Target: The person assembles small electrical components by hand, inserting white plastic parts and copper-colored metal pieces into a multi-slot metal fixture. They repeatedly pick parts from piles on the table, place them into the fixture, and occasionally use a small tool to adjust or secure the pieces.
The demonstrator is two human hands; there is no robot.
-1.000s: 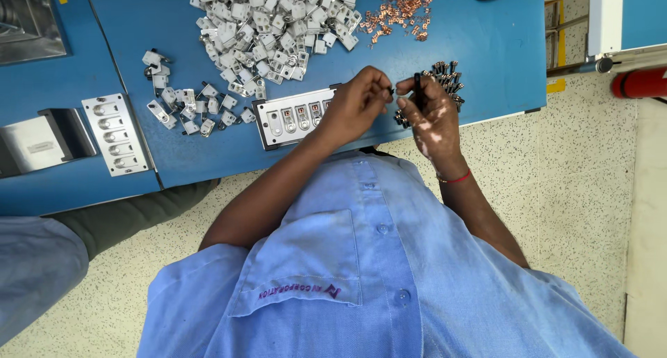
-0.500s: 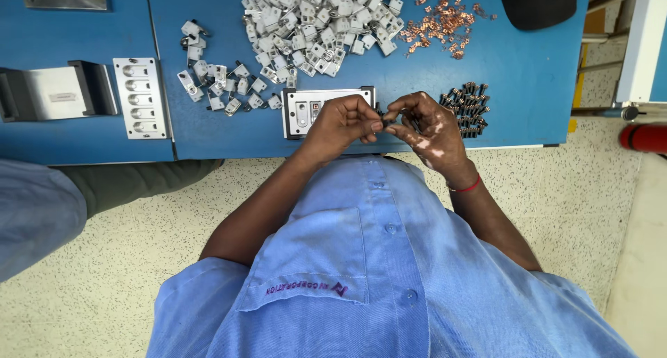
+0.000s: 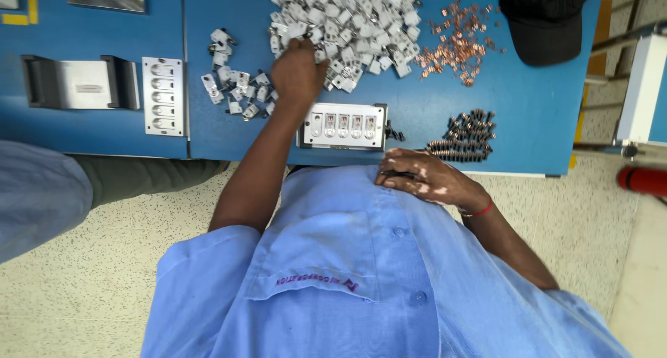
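A heap of small white plastic parts (image 3: 347, 24) lies at the far middle of the blue table (image 3: 528, 121), and the person's left hand (image 3: 297, 71) reaches into its near-left edge, fingers curled down among the pieces; whether it has one pinched cannot be told. The parts look alike: pale, blocky, glossy, jumbled at all angles. Lifting a single piece cleanly probably calls for a fingertip pinch at the heap's loose rim instead of digging in. Just near the hand sits a white fixture plate (image 3: 344, 126) with a row of four pockets. The right hand (image 3: 424, 179) rests at the table's near edge, fingers narrowed around what seems a thin dark item. Beside it lie dark springs (image 3: 467, 137); farther off, copper bits (image 3: 458, 42) and a black cap (image 3: 545, 17).
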